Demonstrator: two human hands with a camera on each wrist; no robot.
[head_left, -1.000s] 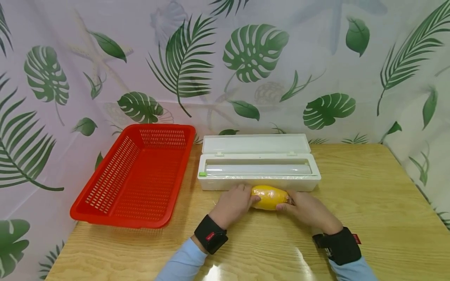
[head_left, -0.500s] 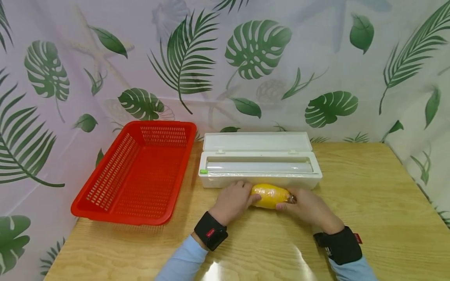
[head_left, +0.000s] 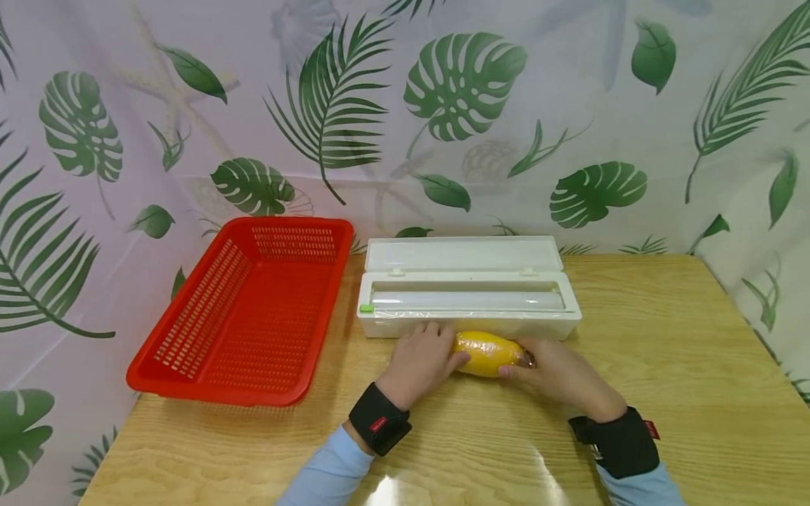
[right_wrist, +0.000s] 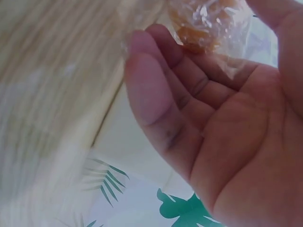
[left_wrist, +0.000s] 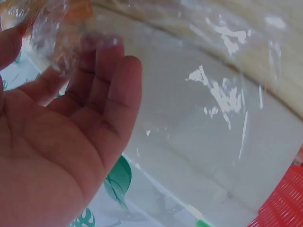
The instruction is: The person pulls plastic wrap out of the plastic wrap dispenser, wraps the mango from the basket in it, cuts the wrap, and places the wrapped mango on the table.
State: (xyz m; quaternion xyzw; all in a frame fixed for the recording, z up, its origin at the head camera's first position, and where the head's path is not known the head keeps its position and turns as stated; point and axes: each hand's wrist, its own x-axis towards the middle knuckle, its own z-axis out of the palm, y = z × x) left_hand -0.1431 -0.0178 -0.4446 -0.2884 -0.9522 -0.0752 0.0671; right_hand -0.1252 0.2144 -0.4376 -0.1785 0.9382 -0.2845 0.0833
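A yellow oblong item (head_left: 487, 353) wrapped in shiny cling film lies sideways just in front of the white cling film dispenser (head_left: 468, 326); its exact kind is unclear. At its left end my left hand (head_left: 420, 360) holds it, thumb at the front. My right hand (head_left: 560, 372) grips the right end, where the film is bunched and darker. In the left wrist view, clear cling film (left_wrist: 222, 90) stretches beside the fingers toward the dispenser. The right wrist view has crinkled film on the item's end (right_wrist: 203, 23) above the curled fingers.
The dispenser's lid (head_left: 465, 254) stands raised at the back, with a film roll (head_left: 468, 301) inside and a green slider (head_left: 366, 308) at its left. To the left sits a red perforated basket (head_left: 297, 383) on the wooden table (head_left: 683, 365). Behind hangs a leaf-print cloth (head_left: 380, 105).
The head view has shifted slightly. Both hands keep hold of the yellow item in nearly the same place; the right wrist has moved a little to the right.
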